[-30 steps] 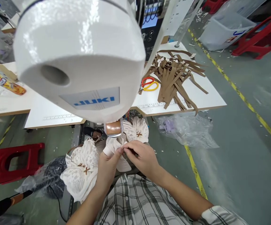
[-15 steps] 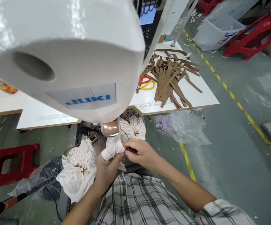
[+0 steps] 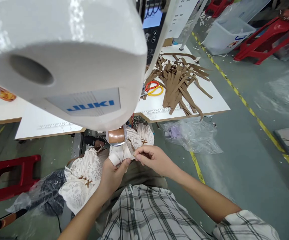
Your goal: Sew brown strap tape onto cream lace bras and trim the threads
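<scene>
Below the head of a white sewing machine (image 3: 91,66), both my hands are on a cream lace bra (image 3: 120,155). My left hand (image 3: 114,175) is closed on its smooth folded band, thumb on top. My right hand (image 3: 154,160) pinches the edge of the same piece with thumb and forefinger. Part of the bra lies beneath the machine's coppery guard (image 3: 116,136), and the needle area is hidden. More cream lace bras (image 3: 84,180) with small brown bows are heaped left of my left hand. Another lace cup (image 3: 146,135) shows beyond my right hand.
Brown fabric strips (image 3: 178,81) lie piled on the white tabletop (image 3: 209,106), beside scissors (image 3: 156,89) with red and yellow handles. A red stool (image 3: 21,173) stands at left. A clear plastic bag (image 3: 194,135) is on the floor at right. Behind are a white bin (image 3: 228,35) and another red stool (image 3: 272,40).
My right hand has shifted slightly right and its fingers have drawn closer together at the bra's edge. The left hand keeps its hold, and the view has turned a little.
</scene>
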Demonstrator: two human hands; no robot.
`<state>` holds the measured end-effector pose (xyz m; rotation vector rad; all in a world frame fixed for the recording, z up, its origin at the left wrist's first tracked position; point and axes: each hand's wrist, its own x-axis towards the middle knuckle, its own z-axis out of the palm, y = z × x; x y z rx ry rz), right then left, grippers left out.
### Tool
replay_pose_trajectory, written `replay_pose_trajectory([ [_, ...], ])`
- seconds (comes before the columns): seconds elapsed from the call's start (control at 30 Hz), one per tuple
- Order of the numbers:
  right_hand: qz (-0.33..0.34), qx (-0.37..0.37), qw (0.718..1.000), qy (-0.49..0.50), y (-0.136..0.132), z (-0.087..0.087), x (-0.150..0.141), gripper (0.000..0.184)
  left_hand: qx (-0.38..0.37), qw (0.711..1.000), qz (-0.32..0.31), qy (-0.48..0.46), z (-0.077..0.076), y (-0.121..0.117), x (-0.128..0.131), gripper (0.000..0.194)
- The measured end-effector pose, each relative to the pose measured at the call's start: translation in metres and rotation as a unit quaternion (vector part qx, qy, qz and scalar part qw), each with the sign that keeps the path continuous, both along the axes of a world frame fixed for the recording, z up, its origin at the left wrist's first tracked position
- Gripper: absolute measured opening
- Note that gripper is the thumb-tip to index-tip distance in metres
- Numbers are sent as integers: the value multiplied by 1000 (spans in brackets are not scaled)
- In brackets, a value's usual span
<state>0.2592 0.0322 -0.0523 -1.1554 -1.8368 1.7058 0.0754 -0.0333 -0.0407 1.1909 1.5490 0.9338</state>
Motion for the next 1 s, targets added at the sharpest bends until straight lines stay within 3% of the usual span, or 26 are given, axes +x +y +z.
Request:
replay_pose_trajectory([
  [0.23, 30, 73, 997, -20, 2, 14, 7, 13, -15, 996, -76, -33, 16, 11, -2, 22],
  [0.43, 74, 119, 989, -51, 5, 22, 7, 10, -23, 995, -93, 8, 22, 11, 2, 20],
  [0.6, 112, 62, 991, -48, 22, 25, 10, 5, -24, 995, -92, 9, 29, 16, 3, 21],
  [0.67, 125, 41, 991, -33, 26, 24, 12, 12, -28, 995, -92, -3, 27, 18, 3, 22],
  [0.87, 73, -112, 990, 32, 22, 12, 8, 22, -83, 995, -28, -41, 12, 18, -1, 30],
  [1.0, 31, -126, 991, 43, 17, 10, 4, 22, -101, 990, 20, -95, 9, 18, 5, 31],
])
